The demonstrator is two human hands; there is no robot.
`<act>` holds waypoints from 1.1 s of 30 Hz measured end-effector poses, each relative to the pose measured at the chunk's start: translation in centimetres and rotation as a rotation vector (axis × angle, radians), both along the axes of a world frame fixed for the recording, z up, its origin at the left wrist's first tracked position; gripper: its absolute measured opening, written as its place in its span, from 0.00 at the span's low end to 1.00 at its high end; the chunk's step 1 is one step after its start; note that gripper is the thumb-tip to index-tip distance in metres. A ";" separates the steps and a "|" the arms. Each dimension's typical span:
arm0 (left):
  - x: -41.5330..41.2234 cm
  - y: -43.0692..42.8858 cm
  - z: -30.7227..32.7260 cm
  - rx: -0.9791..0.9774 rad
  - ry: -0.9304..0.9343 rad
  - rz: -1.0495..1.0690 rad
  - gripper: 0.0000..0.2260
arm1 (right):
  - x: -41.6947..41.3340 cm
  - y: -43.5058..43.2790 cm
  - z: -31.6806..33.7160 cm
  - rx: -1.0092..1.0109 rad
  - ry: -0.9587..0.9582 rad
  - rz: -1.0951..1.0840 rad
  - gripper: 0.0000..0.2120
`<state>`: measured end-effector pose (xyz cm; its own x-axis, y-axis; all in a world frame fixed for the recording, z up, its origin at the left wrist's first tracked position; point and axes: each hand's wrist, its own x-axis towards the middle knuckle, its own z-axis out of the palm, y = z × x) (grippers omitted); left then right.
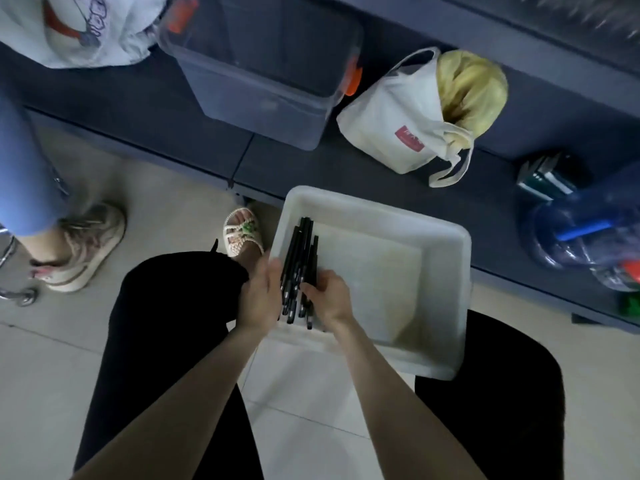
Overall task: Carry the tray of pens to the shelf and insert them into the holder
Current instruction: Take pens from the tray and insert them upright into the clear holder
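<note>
A white plastic tray (443,237) rests partly on a low dark bench (173,109) and over my lap. Several black pens (300,251) lie bunched along its left wall. My left hand (259,292) sits at the tray's left edge, fingers against the outer side of the pen bundle. My right hand (329,296) is inside the tray, fingers curled round the near ends of the pens. No pen holder is in view.
On the bench stand a clear storage bin (270,74) with orange clips, a white tote bag (405,126) with yellow contents, and a blue water jug (581,230) at right. Another person's legs and shoe (86,244) are at left on the tiled floor.
</note>
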<state>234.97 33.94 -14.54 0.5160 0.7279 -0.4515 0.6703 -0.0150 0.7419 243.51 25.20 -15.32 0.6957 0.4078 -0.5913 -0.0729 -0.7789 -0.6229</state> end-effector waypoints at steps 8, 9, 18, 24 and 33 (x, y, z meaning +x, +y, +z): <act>0.2 0.0 -0.8 -0.024 0.033 0.030 0.18 | -0.5 1.4 -2.2 -0.015 0.097 -0.105 0.17; 0.2 0.0 -0.7 -0.022 0.030 0.031 0.17 | -0.5 1.5 -2.3 -0.013 0.093 -0.101 0.15; 0.2 0.2 -0.4 0.043 -0.068 -0.012 0.17 | 0.4 0.1 -1.6 0.102 0.043 -0.175 0.11; 3.6 3.3 4.1 0.238 -0.231 -0.173 0.18 | 4.3 -2.3 6.0 0.332 -0.015 -0.256 0.07; 10.6 5.3 15.3 -0.102 -0.498 -0.374 0.04 | 10.7 -3.3 21.5 0.797 -0.213 -0.399 0.09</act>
